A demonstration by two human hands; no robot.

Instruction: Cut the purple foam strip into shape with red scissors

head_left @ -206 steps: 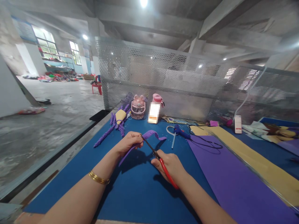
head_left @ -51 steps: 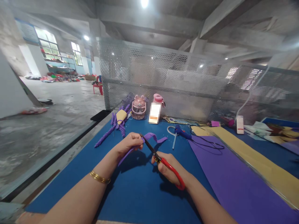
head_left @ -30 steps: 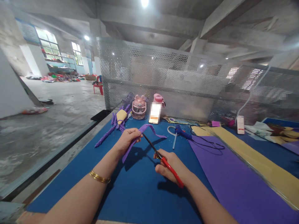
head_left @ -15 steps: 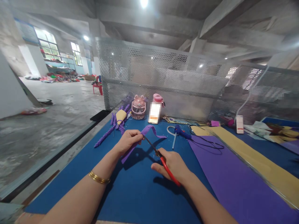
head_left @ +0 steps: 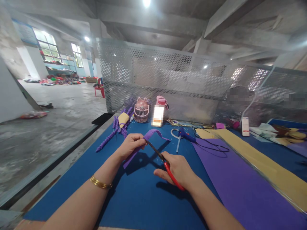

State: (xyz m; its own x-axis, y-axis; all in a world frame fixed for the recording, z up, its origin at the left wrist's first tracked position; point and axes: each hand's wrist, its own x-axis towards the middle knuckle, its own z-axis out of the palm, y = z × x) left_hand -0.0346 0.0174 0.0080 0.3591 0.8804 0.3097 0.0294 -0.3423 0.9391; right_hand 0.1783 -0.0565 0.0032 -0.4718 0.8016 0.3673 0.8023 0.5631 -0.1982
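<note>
A narrow purple strip [head_left: 153, 132] is pinched between the thumb and fingers of my left hand [head_left: 131, 145]. One end of it curls up and away to the right; the other hangs down below the hand. My right hand [head_left: 178, 167] grips a pair of scissors [head_left: 171, 175] by the red handles, thumb stretched to the left. The dark blades point up and left, their tips at the strip's edge beside my left fingertips. Both hands are above the blue tabletop [head_left: 144, 201].
On the right lie a large purple sheet [head_left: 225, 172], a yellow sheet [head_left: 249, 153] and a blue glue gun [head_left: 187, 134] with its cord. Purple flower stems [head_left: 105, 145], a pink bottle [head_left: 141, 110] and a lit phone [head_left: 157, 115] stand or lie at the back, before a perforated metal screen [head_left: 148, 73].
Hands, strip and scissors keep nearly the same pose. The whole view has shifted very slightly.
</note>
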